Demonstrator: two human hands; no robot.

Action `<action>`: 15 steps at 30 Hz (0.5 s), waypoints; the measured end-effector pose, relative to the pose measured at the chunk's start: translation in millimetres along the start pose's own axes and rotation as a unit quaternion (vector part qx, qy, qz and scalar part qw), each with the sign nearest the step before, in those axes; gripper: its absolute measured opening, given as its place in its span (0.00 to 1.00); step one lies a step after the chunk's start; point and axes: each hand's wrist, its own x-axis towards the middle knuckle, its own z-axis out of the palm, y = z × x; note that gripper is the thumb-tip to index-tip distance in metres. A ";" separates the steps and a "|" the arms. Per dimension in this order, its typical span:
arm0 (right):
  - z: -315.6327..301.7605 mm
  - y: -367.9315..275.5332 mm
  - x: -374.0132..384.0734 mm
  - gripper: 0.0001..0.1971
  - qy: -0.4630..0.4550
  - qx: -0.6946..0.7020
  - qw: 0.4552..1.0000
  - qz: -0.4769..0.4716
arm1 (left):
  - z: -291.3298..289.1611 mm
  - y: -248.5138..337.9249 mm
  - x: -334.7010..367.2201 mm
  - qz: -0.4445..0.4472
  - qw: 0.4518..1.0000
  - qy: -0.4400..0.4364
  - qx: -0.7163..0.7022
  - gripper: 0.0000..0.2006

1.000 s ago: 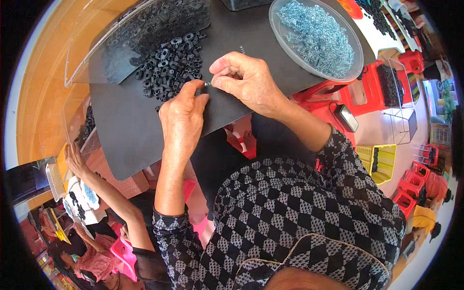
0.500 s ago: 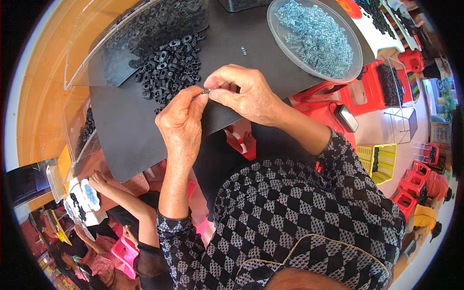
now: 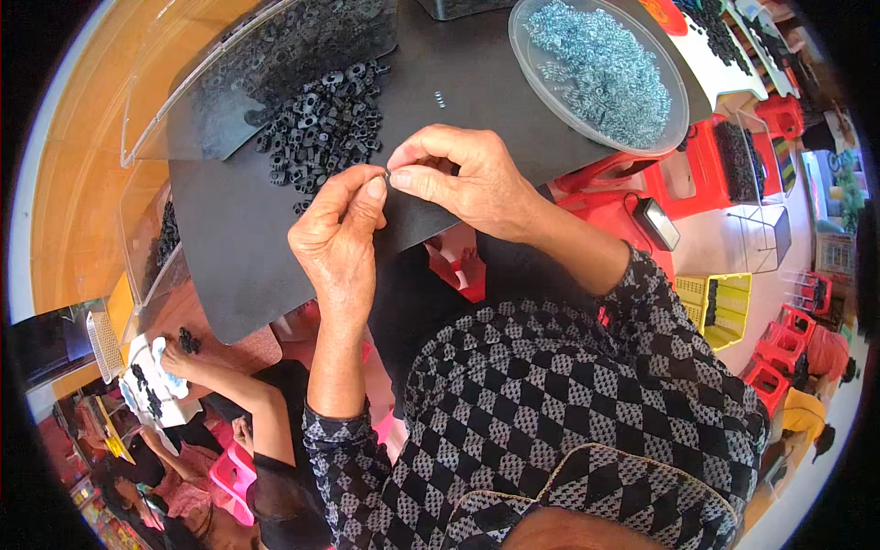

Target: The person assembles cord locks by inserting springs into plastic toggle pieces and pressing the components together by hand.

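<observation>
My left hand [image 3: 335, 238] and my right hand [image 3: 467, 179] meet over the near edge of the dark mat [image 3: 229, 266], fingertips almost touching. Thumb and forefinger of each are pinched at a tiny dark piece [image 3: 387, 173], mostly hidden by the fingers. Beyond them lies a heap of small black plastic parts [image 3: 325, 119]. A single metal spring [image 3: 440, 99] rests on the mat past my right hand. To the far right, a round clear tub [image 3: 674, 128] holds a mass of small metal springs [image 3: 605, 69].
A clear plastic bin [image 3: 147, 137] with more black parts stands at the left. Red stools [image 3: 687, 170], a lamp-like device [image 3: 657, 225] and a yellow crate [image 3: 729, 312] are on the right. Another person's arm [image 3: 229, 380] works at a lower-left table.
My fingertips have shifted slightly, and the coil seen between them is now mostly hidden. The loose spring on the mat lies farther left and turned. The other person's arm has moved.
</observation>
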 end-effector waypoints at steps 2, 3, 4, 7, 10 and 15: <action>0.0 0.9 0.4 0.06 -0.009 -0.008 1.000 0.011 | 2.2 1.2 0.0 0.025 0.999 0.013 0.019 0.06; 0.6 3.3 -0.4 0.05 -0.008 0.028 0.999 0.035 | 2.5 1.4 -0.5 0.025 0.999 0.014 0.019 0.06; 0.8 4.3 -0.8 0.05 -0.008 0.063 0.996 0.059 | 2.7 1.3 -1.1 0.025 0.999 0.012 0.019 0.06; -1.0 1.0 -1.4 0.05 -0.019 0.041 0.998 0.049 | 1.6 0.7 -3.4 0.017 1.000 0.009 0.007 0.06; 2.1 7.6 -3.7 0.06 -0.007 0.071 0.997 0.032 | 2.4 -0.2 -3.6 0.006 1.000 0.015 -0.006 0.06; 0.8 -2.6 -4.5 0.06 -0.021 0.068 0.997 0.033 | 4.4 -2.5 -7.2 0.050 0.998 0.039 0.008 0.06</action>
